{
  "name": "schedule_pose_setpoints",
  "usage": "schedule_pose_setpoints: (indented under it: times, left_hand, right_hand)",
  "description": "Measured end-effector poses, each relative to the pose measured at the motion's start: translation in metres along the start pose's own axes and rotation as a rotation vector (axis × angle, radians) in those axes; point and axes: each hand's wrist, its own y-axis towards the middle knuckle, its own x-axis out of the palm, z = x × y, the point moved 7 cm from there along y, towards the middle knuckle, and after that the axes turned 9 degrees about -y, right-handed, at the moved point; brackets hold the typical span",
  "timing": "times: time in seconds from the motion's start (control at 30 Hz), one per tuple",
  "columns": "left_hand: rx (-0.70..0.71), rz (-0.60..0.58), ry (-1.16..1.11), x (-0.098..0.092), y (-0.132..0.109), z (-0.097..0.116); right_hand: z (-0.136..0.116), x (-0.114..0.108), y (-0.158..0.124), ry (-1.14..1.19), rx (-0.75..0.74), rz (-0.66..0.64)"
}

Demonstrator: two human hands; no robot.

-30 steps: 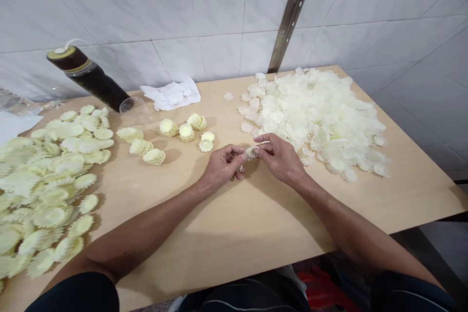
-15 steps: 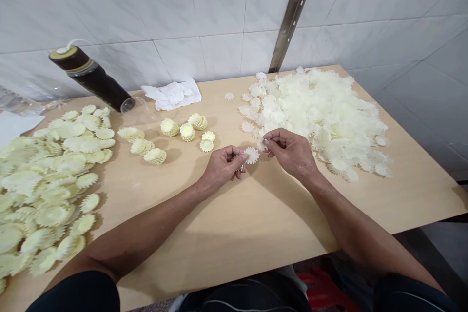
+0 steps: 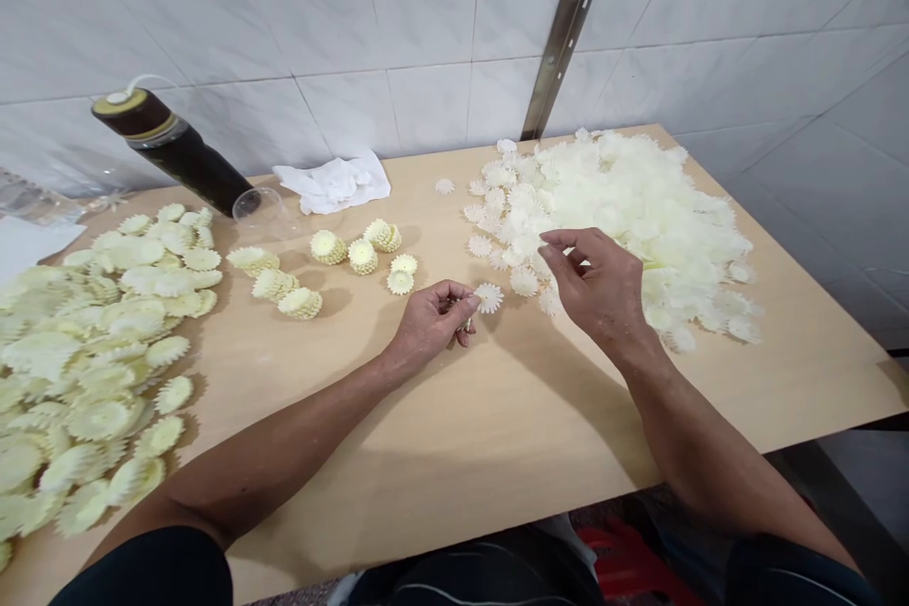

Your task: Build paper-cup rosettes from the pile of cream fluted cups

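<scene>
My left hand (image 3: 436, 317) is closed in a pinch over the middle of the table. Between its thumb and fingers it holds a thin, pale, flower-shaped petal disc (image 3: 489, 297), whose toothed rim sticks out to the right. More pale material shows under those fingers, partly hidden. My right hand (image 3: 593, 279) hovers at the near left edge of a big heap of loose whitish petal discs (image 3: 639, 199). Its thumb and forefinger are brought together; anything thin between them blends into the discs behind. Just below the fingertips lies a single disc (image 3: 524, 281).
Stacked yellowish flower discs (image 3: 300, 303) stand in several small piles left of centre. A large spread of thicker yellow flowers (image 3: 103, 417) covers the table's left side. Behind are a dark bottle (image 3: 191, 161), a clear cup (image 3: 266, 213), crumpled tissue (image 3: 337, 183) and a metal post (image 3: 568, 28).
My right hand has moved right and up, away from the left hand, to the edge of the heap. Discs beneath it are now uncovered. My left hand is nearly still.
</scene>
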Motion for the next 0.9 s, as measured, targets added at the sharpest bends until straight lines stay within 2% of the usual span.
schedule_pose_setpoints:
  times: [0.13, 0.2, 0.27, 0.33, 0.47, 0.57, 0.63, 0.73, 0.83, 0.9]
  left_hand:
    - [0.003, -0.015, 0.03, 0.001, -0.001, 0.0]
    - [-0.004, -0.033, 0.044, 0.001, -0.001, 0.0]
    - [-0.003, -0.047, 0.046, 0.002, -0.001, -0.001]
    - [0.01, -0.043, 0.043, 0.001, -0.001, -0.001]
    - [0.031, 0.002, -0.038, -0.003, 0.002, -0.002]
    - [0.025, 0.01, -0.173, -0.003, 0.005, -0.004]
    - [0.011, -0.001, -0.233, -0.002, 0.006, -0.003]
    - [-0.017, -0.017, -0.287, 0.0, 0.006, -0.001]
    - [-0.036, -0.023, -0.32, 0.0, 0.007, -0.001]
    - [0.005, -0.037, -0.267, -0.001, 0.008, 0.0]
  right_hand:
    - [-0.018, 0.034, -0.015, 0.203, -0.015, -0.341]
    - [-0.023, 0.046, -0.021, 0.209, -0.034, -0.418]
    - [-0.02, 0.048, -0.021, 0.182, -0.025, -0.393]
    - [-0.012, 0.04, -0.015, 0.124, -0.023, -0.305]
    - [0.009, 0.005, 0.004, -0.124, -0.063, -0.068]
    - [0.02, -0.017, 0.013, -0.327, -0.093, 0.048]
    - [0.019, -0.023, 0.014, -0.377, -0.098, 0.09]
    - [0.007, -0.016, 0.009, -0.247, -0.096, 0.041]
    - [-0.012, 0.014, -0.005, -0.033, -0.102, -0.178]
    - [-0.022, 0.035, -0.016, 0.022, -0.102, -0.322]
